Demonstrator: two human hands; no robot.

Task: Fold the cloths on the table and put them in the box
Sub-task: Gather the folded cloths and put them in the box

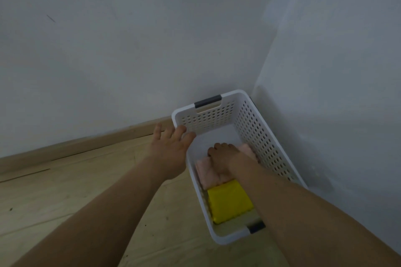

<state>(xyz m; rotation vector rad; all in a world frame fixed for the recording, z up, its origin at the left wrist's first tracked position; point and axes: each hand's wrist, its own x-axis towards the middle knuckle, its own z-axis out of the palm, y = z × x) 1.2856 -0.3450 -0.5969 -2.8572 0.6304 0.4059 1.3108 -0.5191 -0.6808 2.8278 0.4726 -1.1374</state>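
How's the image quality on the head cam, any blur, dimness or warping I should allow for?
Head view: dim, flat light, greyish walls; no glare; left hand slightly motion-blurred on the basket rim; wide-angle warping stretches both forearms; pink cloth and yellow cloth stay readable.
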